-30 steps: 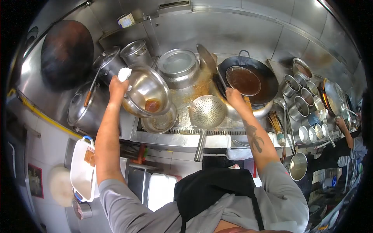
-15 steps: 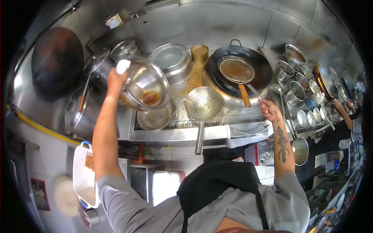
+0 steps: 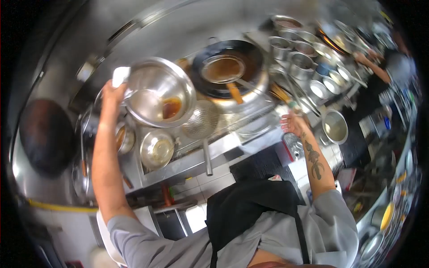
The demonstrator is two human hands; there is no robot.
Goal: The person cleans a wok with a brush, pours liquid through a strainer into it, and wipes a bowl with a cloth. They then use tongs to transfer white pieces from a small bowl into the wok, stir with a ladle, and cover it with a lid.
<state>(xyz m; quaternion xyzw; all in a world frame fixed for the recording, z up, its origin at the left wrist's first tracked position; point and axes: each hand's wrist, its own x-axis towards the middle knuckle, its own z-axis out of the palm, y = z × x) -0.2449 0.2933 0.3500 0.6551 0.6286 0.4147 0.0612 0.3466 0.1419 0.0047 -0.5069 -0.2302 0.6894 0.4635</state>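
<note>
Gripping rim of steel bowl (image 3: 145, 105): left hand (image 3: 114, 92) pinches edge, white cloth (image 3: 120, 77) at fingers. Bowl tilted, left of black wok (image 3: 250, 49); amber liquid (image 3: 171, 108) pooled inside. Right hand (image 3: 292, 123) slightly blurred, fingers loosely spread, front-right of wok, near bristle brush (image 3: 280, 93). Wire strainer (image 3: 223, 69) with wooden handle (image 3: 234, 93) sits over wok. Perforated ladle (image 3: 202, 119) front-left of wok, partly hidden by bowl. Shallow metal pan (image 3: 157, 149) farther front-left of wok. Metal containers (image 3: 301, 66), white cups (image 3: 331, 85) right of wok. Co-worker's hand (image 3: 362, 58) farther right of wok.
</note>
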